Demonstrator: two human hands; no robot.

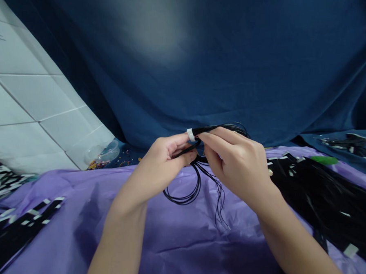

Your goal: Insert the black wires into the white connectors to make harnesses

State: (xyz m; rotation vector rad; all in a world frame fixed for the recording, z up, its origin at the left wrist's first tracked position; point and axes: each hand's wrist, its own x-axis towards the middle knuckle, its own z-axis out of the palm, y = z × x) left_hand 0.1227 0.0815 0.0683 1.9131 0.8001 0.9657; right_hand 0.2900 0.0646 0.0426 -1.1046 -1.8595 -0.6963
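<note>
Between my two hands is a bundle of thin black cords [186, 201], looped, with a white band [190, 134] around it near the top. My left hand [168, 160] is closed on the bundle from the left, its fingertips beside the white band. From the right, my right hand [235, 159] pinches the cords just past the band. One loop hangs below my left hand, and several loose cord ends dangle between the hands. Parts of the bundle are hidden behind my fingers.
Purple cloth [182, 243] covers the surface below. A large pile of black cords with white bands [333, 194] lies at right, a smaller set [30, 220] at left. A clear container [102, 153] stands at the back left. Blue fabric [228, 61] hangs behind, beside tiles [21, 96].
</note>
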